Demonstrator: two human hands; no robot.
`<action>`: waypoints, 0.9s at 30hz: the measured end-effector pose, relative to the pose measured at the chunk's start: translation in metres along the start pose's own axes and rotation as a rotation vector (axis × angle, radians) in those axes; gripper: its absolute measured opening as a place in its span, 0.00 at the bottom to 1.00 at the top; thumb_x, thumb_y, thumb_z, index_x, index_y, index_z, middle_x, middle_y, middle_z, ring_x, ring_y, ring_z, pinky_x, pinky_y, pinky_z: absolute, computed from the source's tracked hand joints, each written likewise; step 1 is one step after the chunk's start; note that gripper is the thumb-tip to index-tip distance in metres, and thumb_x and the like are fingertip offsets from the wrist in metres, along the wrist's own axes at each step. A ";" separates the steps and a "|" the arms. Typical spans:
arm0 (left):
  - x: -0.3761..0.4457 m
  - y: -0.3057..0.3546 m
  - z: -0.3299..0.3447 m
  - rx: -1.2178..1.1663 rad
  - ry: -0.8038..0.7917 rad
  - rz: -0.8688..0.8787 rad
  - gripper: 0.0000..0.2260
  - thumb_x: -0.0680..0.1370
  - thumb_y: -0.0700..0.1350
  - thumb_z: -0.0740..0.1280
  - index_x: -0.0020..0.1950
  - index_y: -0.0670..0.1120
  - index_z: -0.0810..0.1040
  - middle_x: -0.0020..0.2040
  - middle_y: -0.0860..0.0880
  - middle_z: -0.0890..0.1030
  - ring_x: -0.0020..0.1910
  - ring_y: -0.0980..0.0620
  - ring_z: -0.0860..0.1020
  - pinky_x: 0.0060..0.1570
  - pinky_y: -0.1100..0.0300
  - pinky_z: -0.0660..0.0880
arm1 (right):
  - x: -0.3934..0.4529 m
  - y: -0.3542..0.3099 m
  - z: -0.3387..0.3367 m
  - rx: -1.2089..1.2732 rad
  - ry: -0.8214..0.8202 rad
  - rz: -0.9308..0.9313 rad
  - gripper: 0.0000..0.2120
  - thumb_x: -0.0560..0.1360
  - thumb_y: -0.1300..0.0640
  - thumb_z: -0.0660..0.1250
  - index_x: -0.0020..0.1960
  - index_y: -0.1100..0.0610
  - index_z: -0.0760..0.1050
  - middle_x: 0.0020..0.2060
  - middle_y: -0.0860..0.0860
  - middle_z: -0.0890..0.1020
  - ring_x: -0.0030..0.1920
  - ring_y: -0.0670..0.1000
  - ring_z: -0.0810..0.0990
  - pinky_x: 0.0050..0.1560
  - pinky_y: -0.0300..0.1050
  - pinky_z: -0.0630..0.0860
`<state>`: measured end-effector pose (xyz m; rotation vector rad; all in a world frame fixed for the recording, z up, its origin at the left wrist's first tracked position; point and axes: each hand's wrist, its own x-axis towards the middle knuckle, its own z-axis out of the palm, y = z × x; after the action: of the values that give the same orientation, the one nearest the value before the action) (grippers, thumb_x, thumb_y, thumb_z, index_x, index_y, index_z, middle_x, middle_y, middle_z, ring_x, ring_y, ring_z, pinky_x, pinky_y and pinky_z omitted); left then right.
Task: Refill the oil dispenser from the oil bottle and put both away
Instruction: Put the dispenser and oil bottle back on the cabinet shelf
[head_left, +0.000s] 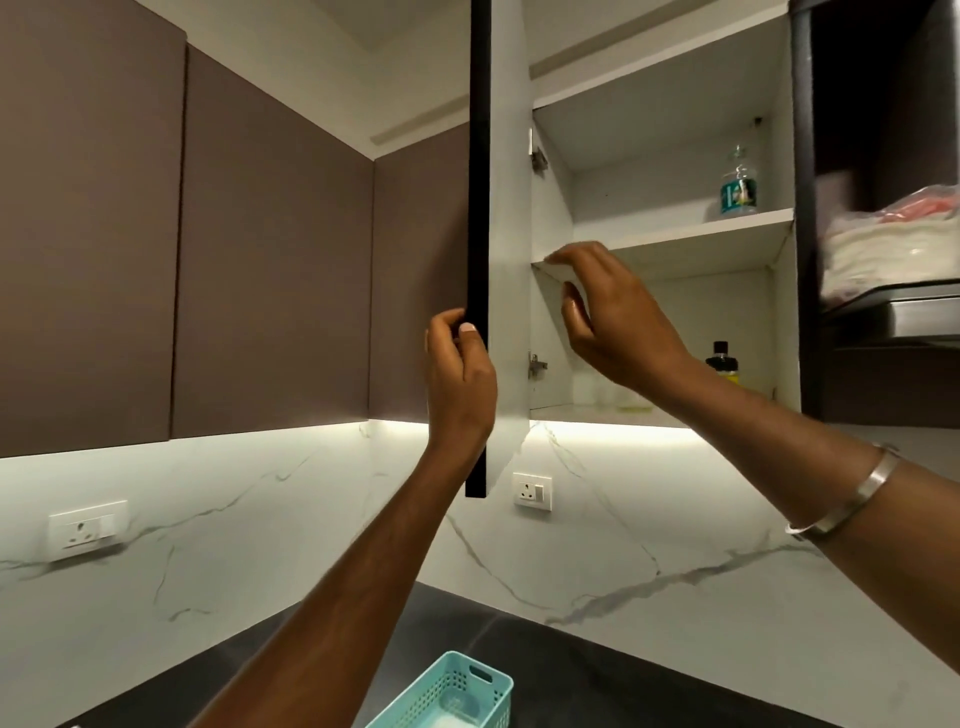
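Overhead, we have our left hand (460, 364) on the dark edge of the open cabinet door (506, 249), its fingers (447, 325) curled round that edge with the thumb pressed against it. Our right hand (618, 322) is inside the cabinet at the front lip of the middle shelf (701, 231), fingers loosely spread and bent, holding nothing that we can see.

A clear bottle (738, 182) with a teal label stands far back on the right of that shelf, well apart from our hand; we judge it may be the oil bottle, though it is too blurred to be sure. On the bottom shelf a dark bottle with a black cap (721, 358) shows just behind our right forearm; whether that is the dispenser we cannot tell. Down on the worktop (571, 670) sits a teal basket (457, 691).

The risks from here are plain. The clear bottle is high and deep, so a stretched, one-handed reach could tip it or give us a poor hold. Drawing the forearm back carelessly could knock the dark bottle off the low shelf. If the left hand lets go, the door may swing against our arm.
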<state>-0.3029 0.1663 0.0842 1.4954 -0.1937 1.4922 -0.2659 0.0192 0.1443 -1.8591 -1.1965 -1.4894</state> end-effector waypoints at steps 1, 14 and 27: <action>-0.004 0.002 0.006 -0.019 -0.019 -0.004 0.10 0.84 0.44 0.55 0.62 0.44 0.70 0.55 0.48 0.75 0.46 0.59 0.74 0.42 0.75 0.71 | 0.002 -0.001 -0.006 -0.006 0.024 -0.017 0.16 0.79 0.62 0.58 0.66 0.59 0.70 0.64 0.55 0.74 0.63 0.52 0.74 0.59 0.37 0.68; -0.059 0.010 0.085 -0.104 -0.365 0.080 0.15 0.80 0.46 0.59 0.68 0.46 0.68 0.66 0.47 0.73 0.63 0.48 0.73 0.64 0.52 0.74 | -0.019 0.027 -0.052 -0.373 -0.297 -0.100 0.18 0.77 0.56 0.66 0.65 0.56 0.70 0.64 0.53 0.73 0.63 0.52 0.72 0.60 0.44 0.73; -0.044 -0.099 0.151 0.316 -0.538 0.165 0.21 0.80 0.47 0.63 0.73 0.47 0.65 0.73 0.48 0.66 0.72 0.47 0.64 0.72 0.47 0.64 | -0.076 0.168 -0.046 -0.812 -0.445 0.260 0.22 0.74 0.63 0.66 0.68 0.60 0.68 0.65 0.56 0.70 0.65 0.57 0.69 0.63 0.49 0.70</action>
<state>-0.1419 0.0889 0.0328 2.1676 -0.4234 1.2534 -0.1503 -0.1283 0.1128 -2.8627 -0.4658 -1.5823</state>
